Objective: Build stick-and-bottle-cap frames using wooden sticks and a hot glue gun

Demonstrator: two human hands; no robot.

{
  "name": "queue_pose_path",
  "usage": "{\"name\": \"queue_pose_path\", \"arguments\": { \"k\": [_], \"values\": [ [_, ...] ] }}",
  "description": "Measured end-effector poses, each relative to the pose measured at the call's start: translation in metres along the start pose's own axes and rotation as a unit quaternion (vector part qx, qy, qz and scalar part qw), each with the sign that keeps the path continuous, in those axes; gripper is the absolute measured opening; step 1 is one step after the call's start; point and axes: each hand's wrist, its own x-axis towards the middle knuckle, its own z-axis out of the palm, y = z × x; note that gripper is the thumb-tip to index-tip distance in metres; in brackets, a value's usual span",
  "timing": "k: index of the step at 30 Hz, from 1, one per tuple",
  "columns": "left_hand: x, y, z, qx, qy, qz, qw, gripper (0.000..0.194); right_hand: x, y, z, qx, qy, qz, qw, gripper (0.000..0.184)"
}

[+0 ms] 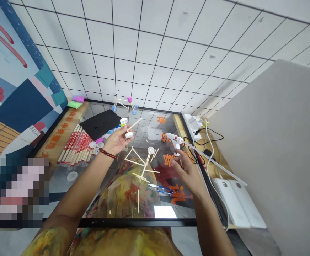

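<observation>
My left hand (117, 140) is raised over the glass table (133, 222) and pinches a thin wooden stick with two white plastic caps (127, 128) on it. A dark bead bracelet circles that wrist. My right hand (183, 166) hovers just below the white glue gun (174, 139), fingers spread and holding nothing. Between my hands lies a frame of glued sticks (141, 163) with a white cap on top. Blue-handled scissors (160, 188) lie near my right wrist.
Packs of chopsticks (75, 143) lie at the left beside loose white, pink and blue caps and a black sheet (101, 123). A stick-and-cap model (124, 102) stands at the back. A power strip (194, 123), cables and white boxes (237, 202) line the right edge.
</observation>
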Motion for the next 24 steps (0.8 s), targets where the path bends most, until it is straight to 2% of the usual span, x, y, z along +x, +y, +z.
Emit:
{"name": "queue_pose_path", "arguments": {
  "k": [3,5,8,9,10,12,15,19,22,24],
  "values": [
    [0.008,0.001,0.005,-0.003,0.005,0.002,1.0,0.007,-0.004,0.018,-0.017,-0.024,0.036,0.005,0.999,0.043],
    [0.014,0.0,0.01,0.008,-0.005,0.007,1.0,0.008,-0.004,0.021,-0.022,-0.006,0.056,0.015,0.998,0.036],
    [0.022,-0.003,0.016,0.072,-0.018,0.017,0.997,0.012,0.009,0.005,-0.015,0.073,0.004,0.02,0.997,0.036],
    [0.025,-0.004,0.016,0.101,-0.018,0.02,0.995,0.013,0.019,-0.004,-0.009,0.098,-0.025,0.01,0.995,0.036],
    [0.027,-0.005,0.017,0.129,-0.018,0.022,0.991,0.015,0.032,-0.013,-0.001,0.122,-0.028,-0.012,0.992,0.035],
    [0.029,-0.006,0.015,0.17,-0.02,0.028,0.985,0.018,0.065,-0.027,0.018,0.189,0.015,-0.046,0.981,0.036],
    [0.03,-0.005,0.011,0.192,-0.022,0.04,0.98,0.023,0.117,-0.034,0.049,0.274,0.081,-0.046,0.957,0.036],
    [0.03,-0.003,0.006,0.187,0.007,0.047,0.981,0.024,0.16,-0.02,0.087,0.382,0.093,0.046,0.918,0.026],
    [0.032,-0.006,0.006,0.177,0.02,0.025,0.984,0.024,0.17,-0.004,0.105,0.378,0.103,0.074,0.917,0.024],
    [0.033,-0.01,0.007,0.165,0.018,0.004,0.986,0.022,0.171,0.004,0.11,0.363,0.109,0.08,0.922,0.025]
  ]
}}
